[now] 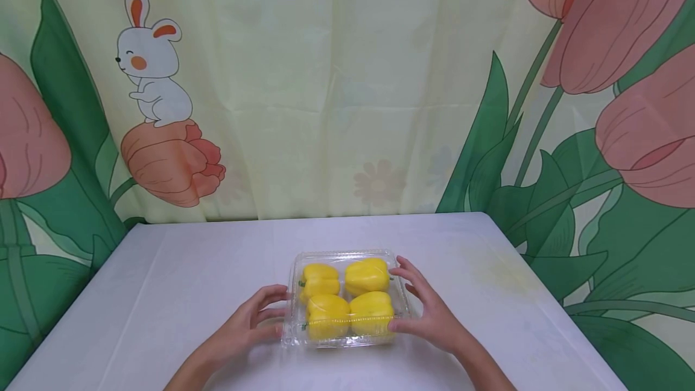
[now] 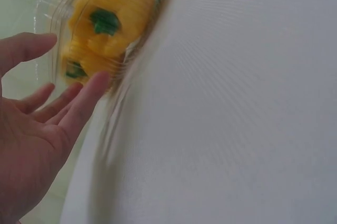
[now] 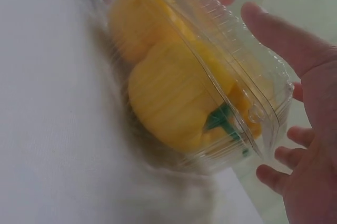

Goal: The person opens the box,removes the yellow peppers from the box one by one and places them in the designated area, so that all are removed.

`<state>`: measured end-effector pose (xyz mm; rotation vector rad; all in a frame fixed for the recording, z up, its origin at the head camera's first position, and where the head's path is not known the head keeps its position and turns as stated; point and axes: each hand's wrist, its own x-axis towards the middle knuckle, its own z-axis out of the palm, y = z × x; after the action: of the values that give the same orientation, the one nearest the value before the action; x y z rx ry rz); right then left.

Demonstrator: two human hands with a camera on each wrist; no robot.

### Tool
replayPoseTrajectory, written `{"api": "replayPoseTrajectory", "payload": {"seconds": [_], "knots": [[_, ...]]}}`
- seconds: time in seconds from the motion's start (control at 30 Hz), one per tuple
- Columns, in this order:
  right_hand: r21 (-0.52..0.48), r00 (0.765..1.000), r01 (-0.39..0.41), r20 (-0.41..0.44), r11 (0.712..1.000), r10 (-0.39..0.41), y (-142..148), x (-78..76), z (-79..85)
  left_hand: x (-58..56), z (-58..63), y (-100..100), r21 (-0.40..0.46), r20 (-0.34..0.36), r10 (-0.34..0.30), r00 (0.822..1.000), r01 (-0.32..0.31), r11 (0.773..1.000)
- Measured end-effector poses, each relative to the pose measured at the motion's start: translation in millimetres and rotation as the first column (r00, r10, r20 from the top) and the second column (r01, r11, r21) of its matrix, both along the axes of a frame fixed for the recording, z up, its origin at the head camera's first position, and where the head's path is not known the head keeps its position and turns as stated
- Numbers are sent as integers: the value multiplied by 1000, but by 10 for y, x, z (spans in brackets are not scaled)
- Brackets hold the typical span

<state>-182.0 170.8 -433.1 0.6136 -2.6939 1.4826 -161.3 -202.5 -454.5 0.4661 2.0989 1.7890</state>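
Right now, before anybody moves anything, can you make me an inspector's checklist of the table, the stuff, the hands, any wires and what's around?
Surface: white tabletop, faint yellowish patch toward the right.
Job's things: clear plastic box holding four yellow peppers.
Clutter: nothing seen.
Hands: left hand at the box's left side, right hand at its right; neither wraps around it, and fingertip contact is hard to tell.
Cables: nothing seen.
Surroundings: backdrop picturing tulips and a white rabbit.

The left hand (image 1: 253,321) and right hand (image 1: 430,311) face each other, fingers (image 2: 87,98) spread and slightly bent, forearms (image 1: 191,370) angled inward
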Motion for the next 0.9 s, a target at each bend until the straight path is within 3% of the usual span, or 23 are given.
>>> {"api": "replayPoseTrajectory", "payload": {"seconds": [0.27,0.63,0.9], "knots": [[-17,1000,-14,-12,1000,14,-27,7,-62,27,20,-22,-6,49,-47,998,47,999],[-20,1000,9,-8,1000,-9,-96,28,-98,45,28,-15,-6,145,-61,987,63,998],[-3,999,32,22,999,-32,-138,30,-114,40,37,4,20,132,-109,985,107,994]]}}
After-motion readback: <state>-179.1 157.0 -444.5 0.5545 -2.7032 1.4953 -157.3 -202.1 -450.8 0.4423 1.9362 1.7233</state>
